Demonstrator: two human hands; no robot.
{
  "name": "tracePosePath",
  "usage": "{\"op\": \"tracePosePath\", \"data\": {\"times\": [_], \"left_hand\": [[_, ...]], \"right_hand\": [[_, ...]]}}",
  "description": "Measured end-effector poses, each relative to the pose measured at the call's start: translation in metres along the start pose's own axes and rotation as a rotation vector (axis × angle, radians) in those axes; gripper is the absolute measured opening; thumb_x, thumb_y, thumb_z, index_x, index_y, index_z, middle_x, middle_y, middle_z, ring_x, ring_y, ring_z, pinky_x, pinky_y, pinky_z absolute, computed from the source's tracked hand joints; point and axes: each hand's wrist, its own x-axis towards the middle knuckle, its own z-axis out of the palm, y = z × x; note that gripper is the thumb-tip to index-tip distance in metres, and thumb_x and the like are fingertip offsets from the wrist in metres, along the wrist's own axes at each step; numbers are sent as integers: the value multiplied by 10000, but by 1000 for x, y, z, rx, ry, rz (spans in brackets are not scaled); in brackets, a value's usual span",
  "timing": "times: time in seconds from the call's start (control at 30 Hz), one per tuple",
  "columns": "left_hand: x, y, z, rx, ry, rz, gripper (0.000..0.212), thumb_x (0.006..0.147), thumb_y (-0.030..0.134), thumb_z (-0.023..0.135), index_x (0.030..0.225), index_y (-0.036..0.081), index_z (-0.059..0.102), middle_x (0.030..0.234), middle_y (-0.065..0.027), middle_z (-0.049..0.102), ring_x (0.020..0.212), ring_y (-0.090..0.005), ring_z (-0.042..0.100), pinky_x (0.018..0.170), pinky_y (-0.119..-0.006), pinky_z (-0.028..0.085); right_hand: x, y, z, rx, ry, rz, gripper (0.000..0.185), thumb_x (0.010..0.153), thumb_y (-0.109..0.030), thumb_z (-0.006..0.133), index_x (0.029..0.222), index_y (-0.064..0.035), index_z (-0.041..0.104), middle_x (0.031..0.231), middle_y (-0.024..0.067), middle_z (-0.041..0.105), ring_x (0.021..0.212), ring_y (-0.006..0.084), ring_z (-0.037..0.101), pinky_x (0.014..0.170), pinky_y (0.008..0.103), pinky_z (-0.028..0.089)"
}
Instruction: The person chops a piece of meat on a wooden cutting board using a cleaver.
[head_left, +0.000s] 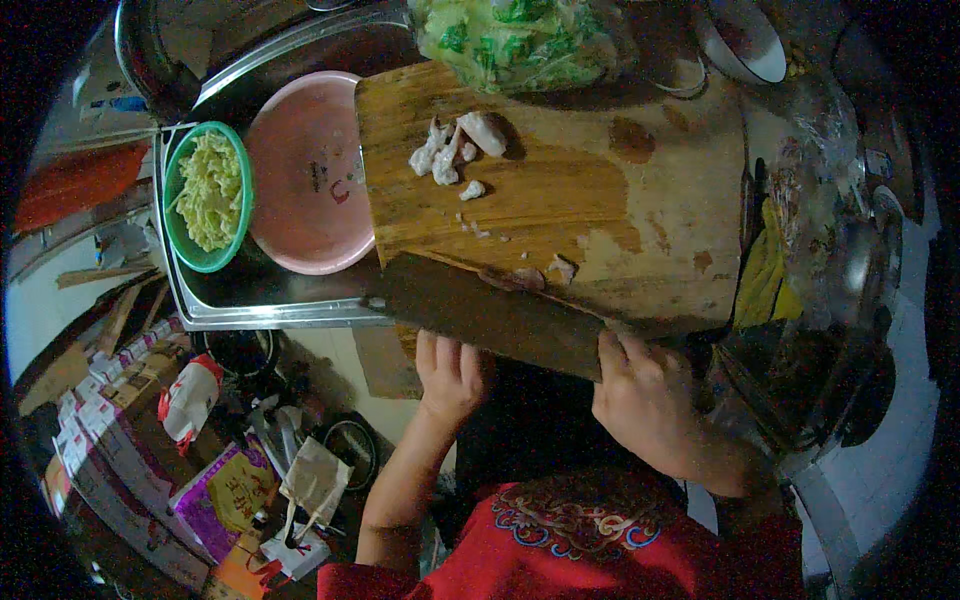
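Observation:
My right hand (649, 397) is closed on the right end of a cleaver (495, 319), whose wide dark blade lies slantwise across the near side of a wooden cutting board (555, 195). Below the blade's left part, my left hand (450, 371) has its fingers bent at the near edge; whether they grip the board or touch the blade is unclear. Thin slices of meat (529, 277) lie along the blade's far edge. Farther back on the board are pale pieces of raw meat (457, 146), a small separate piece (472, 190) and tiny scraps.
Left of the board, a pink basin (300, 172) and a green basket of shredded vegetable (206, 196) stand at a metal sink (285, 313). A plastic bag of greens (517, 37) touches the board's far side. A white bowl (757, 52) is at the back right, a yellow cloth-like item (765, 274) at the right.

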Motion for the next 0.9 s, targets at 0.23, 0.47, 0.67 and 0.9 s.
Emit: {"op": "tracePosePath", "data": {"times": [0.23,0.47,0.67,0.9], "left_hand": [[19,9,-24,-279,-31,-369,393,743,144,568,1075,-19,437,1101,-184,436,1027,-356,413,843,-447,353],[67,9,-40,-2216,-47,-1181,555,832,516,306,999,35,527,949,-105,534,912,-242,503,827,-358,377],[73,5,-38,-2269,-7,-1417,634,812,557,289,970,-13,518,948,-147,541,907,-267,525,760,-394,448],[71,5,-64,-1496,29,-1260,215,816,101,510,971,-47,527,1034,-154,532,943,-222,530,808,-314,427]], "right_hand": [[-21,20,-21,354,-17,55,219,665,-142,591,823,4,554,626,162,522,509,334,506,472,365,415],[-12,38,-32,1038,-285,318,258,723,-141,613,514,-52,491,467,-10,461,377,54,404,350,210,312],[-16,44,-26,1095,-272,456,206,735,-124,590,571,-28,512,484,-2,472,371,68,411,347,220,318],[-45,50,-29,405,-61,247,256,738,-180,593,598,19,512,501,172,472,459,318,482,437,357,370]]}}
